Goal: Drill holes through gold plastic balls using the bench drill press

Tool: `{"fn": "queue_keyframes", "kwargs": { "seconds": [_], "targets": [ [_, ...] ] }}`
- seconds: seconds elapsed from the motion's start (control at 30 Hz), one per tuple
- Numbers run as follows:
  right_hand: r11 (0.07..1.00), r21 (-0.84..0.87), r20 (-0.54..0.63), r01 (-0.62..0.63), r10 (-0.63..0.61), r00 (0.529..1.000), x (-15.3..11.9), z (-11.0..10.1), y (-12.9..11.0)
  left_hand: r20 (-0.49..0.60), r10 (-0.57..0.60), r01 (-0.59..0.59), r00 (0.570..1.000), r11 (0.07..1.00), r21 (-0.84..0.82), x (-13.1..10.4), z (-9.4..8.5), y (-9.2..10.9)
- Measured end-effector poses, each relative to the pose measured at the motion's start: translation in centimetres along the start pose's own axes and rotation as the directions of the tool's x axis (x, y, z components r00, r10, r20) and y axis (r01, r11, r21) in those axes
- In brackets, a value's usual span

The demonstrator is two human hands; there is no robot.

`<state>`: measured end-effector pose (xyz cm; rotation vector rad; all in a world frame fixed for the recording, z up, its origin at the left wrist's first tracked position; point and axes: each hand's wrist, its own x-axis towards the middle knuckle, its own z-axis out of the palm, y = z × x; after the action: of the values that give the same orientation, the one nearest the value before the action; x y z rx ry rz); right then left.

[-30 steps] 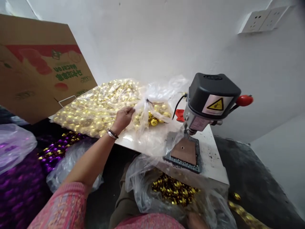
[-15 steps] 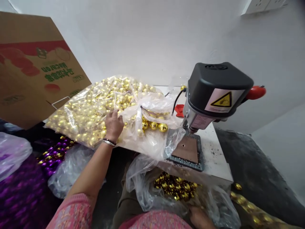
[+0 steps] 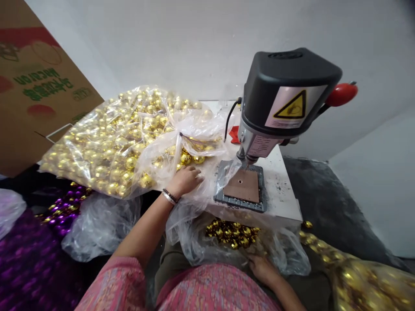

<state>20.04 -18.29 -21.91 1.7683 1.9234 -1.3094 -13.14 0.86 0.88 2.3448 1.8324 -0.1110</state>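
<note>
My left hand (image 3: 186,180) rests on the loose clear plastic at the open end of a big bag of gold balls (image 3: 106,147). Its fingers are apart and slightly bent, just below a few shiny gold balls (image 3: 191,159) at the bag's mouth. Low in the view, my right hand (image 3: 259,264) is closed on the near edge of a clear plastic bag (image 3: 184,235) in my lap. More gold balls (image 3: 231,233) lie inside this bag. The fingertips of my right hand are partly hidden by the plastic.
A bench drill press (image 3: 288,95) with a red-knobbed handle stands on the white table (image 3: 279,190), a brown board (image 3: 241,185) on its base. A cardboard box (image 3: 39,99) and purple balls (image 3: 26,259) are at left; a bag of gold balls (image 3: 366,276) lies right.
My left hand has slid right and nearer across the plastic, from the full bag's side to below the loose balls. My right hand shows more fully. The whole view has shifted.
</note>
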Motion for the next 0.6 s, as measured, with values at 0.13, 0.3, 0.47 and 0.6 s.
{"fn": "queue_keyframes", "kwargs": {
  "seconds": [0.13,0.3,0.47,0.6],
  "targets": [
    [0.988,0.018,0.052,0.150,-0.151,0.987,-4.2,-3.5,-2.6,-0.072,0.011,-0.013,0.997,1.000,-0.025,-2.5,1.7,-1.0],
    [0.836,-0.007,-0.238,0.548,-0.534,0.812,-7.9,-11.6,-11.2,-0.089,-0.085,0.076,0.992,0.993,-0.093,-2.9,3.0,-0.9],
    [0.784,-0.195,-0.645,0.590,-0.556,0.525,-2.5,-19.6,-22.2,-0.461,-0.030,-0.090,0.887,0.968,-0.235,-4.0,5.8,-0.1],
    [0.905,-0.200,-0.773,0.376,-0.381,0.507,5.4,-21.4,-26.5,-0.612,-0.135,-0.063,0.779,0.955,-0.290,-4.9,8.4,-0.9]
  ]
}}
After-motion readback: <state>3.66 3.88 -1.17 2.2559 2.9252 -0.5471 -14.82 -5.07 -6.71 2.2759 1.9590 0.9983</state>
